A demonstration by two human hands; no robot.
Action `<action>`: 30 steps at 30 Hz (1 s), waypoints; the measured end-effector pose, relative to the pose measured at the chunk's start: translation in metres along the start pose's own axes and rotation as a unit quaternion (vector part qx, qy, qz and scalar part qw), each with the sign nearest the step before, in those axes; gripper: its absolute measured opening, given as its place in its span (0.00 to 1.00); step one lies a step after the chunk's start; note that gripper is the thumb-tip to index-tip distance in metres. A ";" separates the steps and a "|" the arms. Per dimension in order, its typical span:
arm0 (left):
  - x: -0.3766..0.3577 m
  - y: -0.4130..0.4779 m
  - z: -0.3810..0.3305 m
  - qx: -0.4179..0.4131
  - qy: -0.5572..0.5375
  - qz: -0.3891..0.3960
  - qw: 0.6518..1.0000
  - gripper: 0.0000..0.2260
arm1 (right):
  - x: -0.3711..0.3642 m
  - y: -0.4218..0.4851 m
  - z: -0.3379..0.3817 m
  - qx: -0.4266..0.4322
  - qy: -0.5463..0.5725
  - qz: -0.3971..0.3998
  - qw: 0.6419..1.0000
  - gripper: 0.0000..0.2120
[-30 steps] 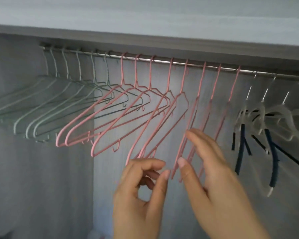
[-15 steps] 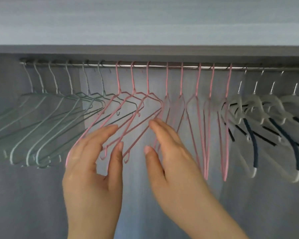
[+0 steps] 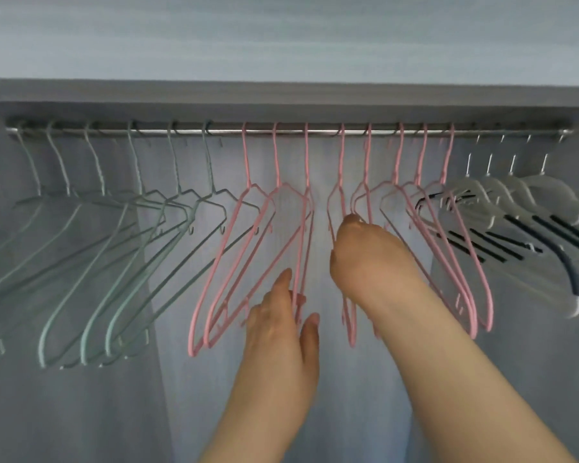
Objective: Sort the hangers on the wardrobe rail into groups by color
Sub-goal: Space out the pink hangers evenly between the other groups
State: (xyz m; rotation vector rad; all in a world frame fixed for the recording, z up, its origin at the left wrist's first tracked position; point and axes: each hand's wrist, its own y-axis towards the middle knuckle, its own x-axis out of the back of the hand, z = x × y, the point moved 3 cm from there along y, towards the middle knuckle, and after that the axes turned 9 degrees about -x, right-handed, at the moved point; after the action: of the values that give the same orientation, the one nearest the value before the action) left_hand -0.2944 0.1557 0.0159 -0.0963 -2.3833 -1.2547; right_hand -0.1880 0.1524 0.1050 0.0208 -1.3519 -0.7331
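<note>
The pink hangers (image 3: 306, 162) hang at twelve o'clock on the rail (image 3: 224, 131), with green hangers (image 3: 135, 162) at nine and white hangers (image 3: 545, 185) at three. The left hand (image 3: 278, 332) lies nearly flat against one pink wire's lower end. The right hand (image 3: 358, 252) curls round another's shoulder. They look light, springy and tangle-prone, and are probably best lifted by the neck.

Green hangers (image 3: 181, 212) hang left on the rail (image 3: 325, 131), pink hangers (image 3: 307, 162) mid-rail, white-and-navy hangers (image 3: 545, 185) right.
</note>
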 end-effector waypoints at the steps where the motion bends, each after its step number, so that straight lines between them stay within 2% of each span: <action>1: -0.002 0.001 0.001 0.002 -0.012 -0.008 1.000 0.22 | 0.000 0.002 0.000 -0.013 0.011 -0.010 1.000 0.16; 5: -0.005 0.002 0.006 0.022 -0.049 -0.015 0.998 0.21 | -0.001 0.006 0.003 -0.019 0.017 -0.037 0.999 0.10; 9: -0.002 0.003 0.007 -0.001 -0.042 -0.033 0.999 0.25 | -0.001 0.005 0.011 -0.016 0.043 -0.071 0.996 0.08; 13: 0.005 0.007 0.002 -0.016 -0.031 -0.061 0.998 0.23 | -0.004 0.006 0.015 -0.012 0.073 -0.061 0.995 0.06; 18: 0.007 0.007 -0.001 0.020 -0.048 -0.060 0.997 0.23 | -0.008 0.011 0.017 -0.008 0.075 -0.059 0.995 0.17; 23: 0.005 0.003 -0.001 0.034 -0.045 -0.061 0.997 0.23 | -0.010 0.012 0.015 0.001 0.070 -0.056 0.996 0.17; 26: 0.002 0.003 -0.003 0.014 -0.042 -0.067 0.997 0.21 | -0.005 0.008 0.011 0.022 0.063 -0.055 0.996 0.10; 30: 0.001 0.001 -0.006 -0.003 -0.046 -0.103 0.994 0.18 | 0.005 -0.004 -0.006 0.046 0.029 -0.058 0.997 0.18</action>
State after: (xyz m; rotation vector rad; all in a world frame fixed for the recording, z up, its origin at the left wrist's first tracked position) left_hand -0.2932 0.1513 0.0205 0.0955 -2.5208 -1.3774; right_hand -0.1843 0.1448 0.1064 0.1929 -1.3369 -0.7617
